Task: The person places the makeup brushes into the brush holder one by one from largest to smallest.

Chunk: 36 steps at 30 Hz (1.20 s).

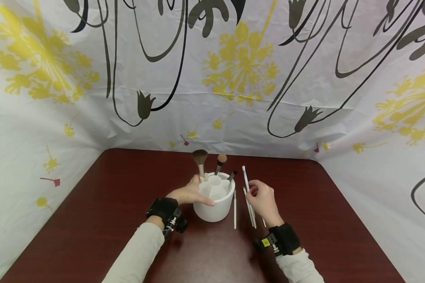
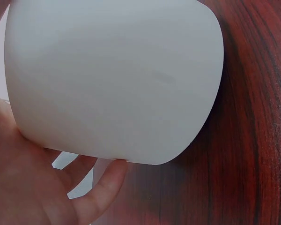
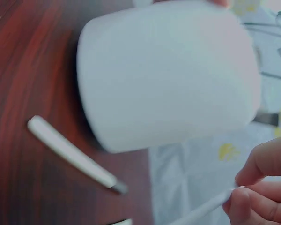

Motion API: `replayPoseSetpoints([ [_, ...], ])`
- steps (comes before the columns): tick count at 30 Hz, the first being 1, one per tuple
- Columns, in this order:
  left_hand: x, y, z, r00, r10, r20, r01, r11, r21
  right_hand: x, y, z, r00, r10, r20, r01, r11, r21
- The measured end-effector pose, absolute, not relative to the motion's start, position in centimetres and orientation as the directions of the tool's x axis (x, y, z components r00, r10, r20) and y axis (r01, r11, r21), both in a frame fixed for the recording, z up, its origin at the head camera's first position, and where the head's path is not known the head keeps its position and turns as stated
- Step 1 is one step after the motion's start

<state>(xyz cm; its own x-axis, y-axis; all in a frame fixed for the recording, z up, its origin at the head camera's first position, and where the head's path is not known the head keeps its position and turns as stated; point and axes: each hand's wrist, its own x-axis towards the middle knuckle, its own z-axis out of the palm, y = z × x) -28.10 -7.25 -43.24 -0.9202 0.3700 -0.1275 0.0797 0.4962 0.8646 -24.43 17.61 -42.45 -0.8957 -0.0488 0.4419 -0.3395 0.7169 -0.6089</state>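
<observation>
A round white brush holder [image 1: 212,213] with several inner compartments stands upright on the table. My left hand [image 1: 187,193] grips it from the left, the thumb across its near side near the rim. In the left wrist view the holder's smooth wall [image 2: 117,79] fills much of the picture, with fingers [image 2: 100,194] against its side. To the right of the holder, my right hand [image 1: 264,199] pinches a slim white makeup brush [image 1: 246,177], raised and pointing up. A large fluffy brush [image 1: 200,158], a round tan-tipped brush [image 1: 221,158] and a dark angled brush [image 1: 232,175] stand in the holder.
On the dark red wooden table [image 1: 120,220] a white-handled brush [image 1: 235,212] lies just right of the holder. More slim brushes [image 1: 250,210] lie beneath and beside my right hand. A patterned white cloth [image 1: 184,129] hangs behind the table.
</observation>
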Motion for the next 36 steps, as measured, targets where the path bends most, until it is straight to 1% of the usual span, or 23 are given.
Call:
replayPoseSetpoints([
  [4,-28.1,-7.2,-43.3,-0.919,0.371,-0.133,0.074,0.492,0.867,-23.9,17.2,-41.0,-0.851,-0.053,0.523,-0.410,0.688,-0.599],
  [8,-28.1,-7.2,-43.2,-0.916,0.375,-0.144,0.068,0.499,0.864,-23.7,16.9,-39.8,-0.811,-0.072,0.580,-0.461,0.689,-0.559],
  [17,-28.0,-7.1,-42.9,-0.914,0.380,-0.144,0.057,0.472,0.880,-23.6,16.3,-36.8,-0.767,-0.092,0.635,-0.534,0.641,-0.552],
  [25,-28.1,-7.0,-43.1,-0.917,0.370,-0.146,0.061,0.494,0.867,-23.5,14.9,-36.2,-0.715,-0.072,0.695,-0.594,0.587,-0.550],
  [28,-28.1,-7.1,-43.1,-0.918,0.367,-0.148,0.062,0.503,0.862,-23.5,14.5,-36.2,-0.707,-0.066,0.704,-0.602,0.578,-0.551],
  [36,-28.0,-7.4,-43.2,-0.918,0.361,-0.161,0.057,0.524,0.850,-23.7,14.0,-36.8,-0.725,-0.064,0.686,-0.586,0.580,-0.565],
])
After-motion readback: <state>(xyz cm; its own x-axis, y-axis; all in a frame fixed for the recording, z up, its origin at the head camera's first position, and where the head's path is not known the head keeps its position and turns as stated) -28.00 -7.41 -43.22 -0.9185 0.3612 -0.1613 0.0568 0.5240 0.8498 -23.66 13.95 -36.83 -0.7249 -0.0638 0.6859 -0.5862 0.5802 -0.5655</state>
